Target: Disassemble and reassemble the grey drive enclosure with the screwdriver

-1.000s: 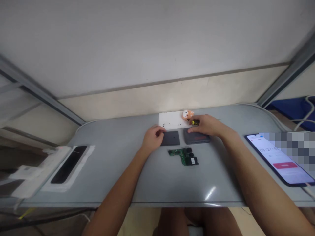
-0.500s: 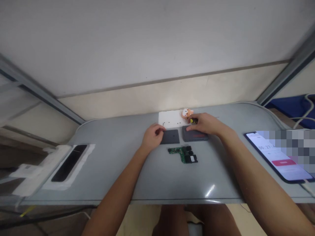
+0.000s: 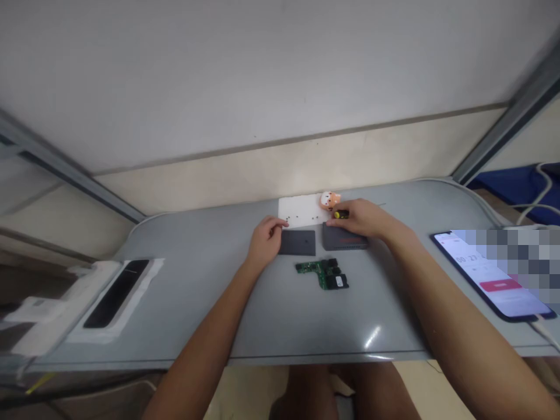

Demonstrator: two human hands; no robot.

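My left hand (image 3: 263, 240) rests with curled fingers at the left edge of a flat dark grey cover plate (image 3: 298, 242), touching it. My right hand (image 3: 361, 217) lies on a dark grey box-shaped case (image 3: 343, 237) beside the plate and is closed around a small screwdriver with a yellow and black handle (image 3: 340, 214). A green circuit board (image 3: 322, 274) lies on the grey table (image 3: 280, 303) just in front of both parts. Behind them lies a white sheet (image 3: 300, 210) with several tiny screws on it.
A small orange and white figurine (image 3: 328, 200) stands at the sheet's right corner. A phone (image 3: 490, 279) with a lit screen lies at the right, with a cable at its near end. A dark phone on white packaging (image 3: 114, 294) sits at the left edge.
The view has shifted slightly, so everything sits a little higher and further left. My hands stay on the plate and the case.
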